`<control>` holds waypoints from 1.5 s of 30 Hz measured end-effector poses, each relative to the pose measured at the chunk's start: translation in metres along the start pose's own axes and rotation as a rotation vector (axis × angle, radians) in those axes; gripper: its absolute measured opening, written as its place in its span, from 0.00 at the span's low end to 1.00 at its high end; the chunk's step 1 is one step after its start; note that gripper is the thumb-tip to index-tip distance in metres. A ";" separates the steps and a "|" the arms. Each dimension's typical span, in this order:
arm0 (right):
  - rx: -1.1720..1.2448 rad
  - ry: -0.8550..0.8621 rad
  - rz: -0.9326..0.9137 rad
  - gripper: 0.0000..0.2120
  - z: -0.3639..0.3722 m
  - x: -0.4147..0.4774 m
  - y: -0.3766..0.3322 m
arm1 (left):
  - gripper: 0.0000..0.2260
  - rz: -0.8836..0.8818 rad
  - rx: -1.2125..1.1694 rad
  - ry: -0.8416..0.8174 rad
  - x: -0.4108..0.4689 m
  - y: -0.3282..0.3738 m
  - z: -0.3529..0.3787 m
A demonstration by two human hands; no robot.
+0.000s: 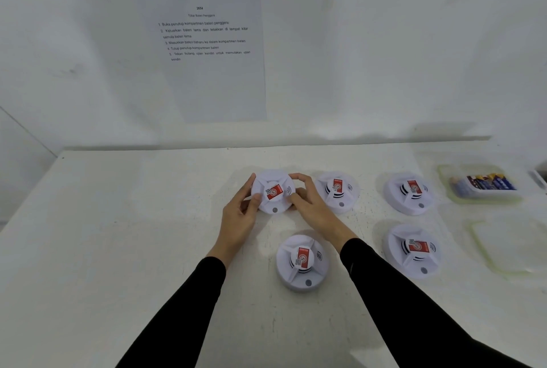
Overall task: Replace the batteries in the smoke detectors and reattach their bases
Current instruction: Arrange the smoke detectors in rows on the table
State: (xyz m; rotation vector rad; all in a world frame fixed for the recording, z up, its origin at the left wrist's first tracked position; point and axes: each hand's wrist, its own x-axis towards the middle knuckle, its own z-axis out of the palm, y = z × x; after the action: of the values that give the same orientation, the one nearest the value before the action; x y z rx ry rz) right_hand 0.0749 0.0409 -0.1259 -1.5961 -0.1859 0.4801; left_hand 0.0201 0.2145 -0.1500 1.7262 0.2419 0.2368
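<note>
Nearest on the white table (118, 234) sits a round white plastic smoke detector with a red label (302, 261). Beyond it, the left hand (241, 210) and right hand (310, 205) grip opposite rims of another round white red-labelled detector (273, 191). Far right, a clear plastic tray of blue-and-yellow batteries (485, 184).

Five smoke detectors (302, 261), two containers (444, 173)
</note>
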 end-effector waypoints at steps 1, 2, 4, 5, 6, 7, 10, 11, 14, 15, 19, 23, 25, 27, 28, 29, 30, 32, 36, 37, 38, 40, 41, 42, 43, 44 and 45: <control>-0.014 0.010 0.001 0.17 -0.001 0.001 0.001 | 0.20 0.001 0.002 0.005 0.000 0.000 0.000; -0.025 0.017 0.002 0.16 -0.001 0.002 0.002 | 0.20 0.002 0.001 0.011 0.000 0.001 0.000; -0.037 0.021 -0.001 0.16 -0.001 0.002 0.004 | 0.18 -0.003 -0.011 0.026 0.000 0.001 0.001; -0.039 0.021 -0.003 0.16 -0.001 0.002 0.004 | 0.17 -0.004 -0.012 0.032 0.000 0.000 0.001; -0.038 0.022 -0.004 0.16 -0.001 0.001 0.004 | 0.16 -0.005 -0.010 0.034 0.000 0.000 0.001; -0.038 0.023 -0.005 0.16 -0.001 0.001 0.004 | 0.16 -0.006 -0.007 0.034 0.000 0.000 0.001; -0.037 0.026 -0.009 0.16 -0.001 0.002 0.004 | 0.16 -0.011 -0.006 0.038 0.001 -0.003 0.001; -0.037 0.028 -0.011 0.17 -0.001 0.002 0.004 | 0.16 -0.012 -0.008 0.039 0.002 -0.003 0.001; -0.039 0.031 -0.012 0.17 -0.001 0.002 0.004 | 0.17 -0.012 -0.006 0.041 0.002 -0.005 0.001; -0.038 0.032 -0.011 0.17 -0.001 0.002 0.004 | 0.17 -0.010 -0.002 0.039 0.002 -0.005 0.001; -0.042 0.038 -0.012 0.17 -0.001 0.002 0.004 | 0.19 -0.011 0.012 0.038 0.003 -0.006 0.000; -0.054 0.040 -0.012 0.17 -0.001 0.002 0.004 | 0.19 -0.013 0.031 0.038 0.003 -0.007 0.000; -0.058 0.040 -0.011 0.17 -0.001 0.002 0.004 | 0.19 -0.013 0.031 0.037 0.004 -0.007 0.000; -0.058 0.040 -0.010 0.17 -0.001 0.002 0.004 | 0.19 -0.009 0.027 0.036 0.004 -0.008 0.000; -0.056 0.041 -0.010 0.17 -0.001 0.003 0.004 | 0.19 -0.007 0.026 0.035 0.004 -0.008 0.000; -0.053 0.041 -0.010 0.17 -0.001 0.003 0.004 | 0.19 -0.005 0.026 0.035 0.004 -0.008 0.000; -0.050 0.041 -0.010 0.17 -0.001 0.003 0.004 | 0.19 -0.005 0.026 0.036 0.004 -0.008 0.000; -0.049 0.040 -0.012 0.17 -0.001 0.003 0.004 | 0.19 -0.006 0.021 0.034 0.004 -0.007 0.000; -0.053 0.042 -0.010 0.17 -0.001 0.003 0.005 | 0.19 -0.001 0.011 0.027 0.004 -0.006 0.000; -0.053 0.042 -0.009 0.17 -0.001 0.003 0.005 | 0.19 0.002 0.012 0.027 0.004 -0.006 0.000; -0.053 0.043 -0.008 0.17 -0.001 0.003 0.005 | 0.19 0.004 0.012 0.029 0.003 -0.006 0.000; -0.045 0.043 -0.012 0.17 -0.001 0.002 0.005 | 0.19 0.008 0.009 0.032 0.003 -0.005 0.000; -0.042 0.042 -0.015 0.17 -0.001 0.002 0.005 | 0.19 0.007 0.006 0.032 0.003 -0.006 0.000; -0.042 0.041 -0.017 0.17 -0.001 0.002 0.005 | 0.19 0.005 0.001 0.032 0.003 -0.006 0.000; -0.043 0.040 -0.017 0.17 -0.001 0.002 0.005 | 0.19 0.003 -0.004 0.033 0.003 -0.006 0.000; -0.041 0.040 -0.017 0.17 -0.001 0.002 0.005 | 0.19 0.000 -0.010 0.034 0.003 -0.006 0.000; -0.038 0.040 -0.017 0.17 -0.001 0.002 0.005 | 0.19 0.000 -0.012 0.034 0.003 -0.006 0.000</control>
State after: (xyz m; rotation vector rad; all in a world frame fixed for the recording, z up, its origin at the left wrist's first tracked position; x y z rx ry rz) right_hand 0.0766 0.0404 -0.1309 -1.6390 -0.1787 0.4331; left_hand 0.0233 0.2161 -0.1561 1.7112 0.2654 0.2675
